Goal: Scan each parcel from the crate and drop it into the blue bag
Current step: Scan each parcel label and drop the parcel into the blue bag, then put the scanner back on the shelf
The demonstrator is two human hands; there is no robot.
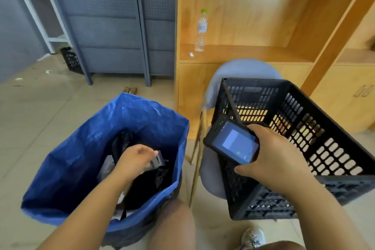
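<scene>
In the lower left the blue bag (81, 148) held several parcels (150, 184), the left hand (133, 160) at a labelled parcel (156, 161), grip unclear, while the right hand (274, 158) clasped the scanner (233, 142) beside a seemingly empty crate (304, 138).

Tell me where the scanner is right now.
In the head view, right of centre: the scanner is held in the right hand, over the left edge of the black crate, just right of the blue bag.

Blue bag (81, 158): one. Black crates: two, near-right crate (316, 140), far-left crate (71, 60). Scanner (233, 142): one. Water bottle (201, 30): one. Chair (243, 69): one. Hands: two, left hand (134, 161), right hand (272, 158). Parcels (156, 161) in bag: several, count unclear.
</scene>
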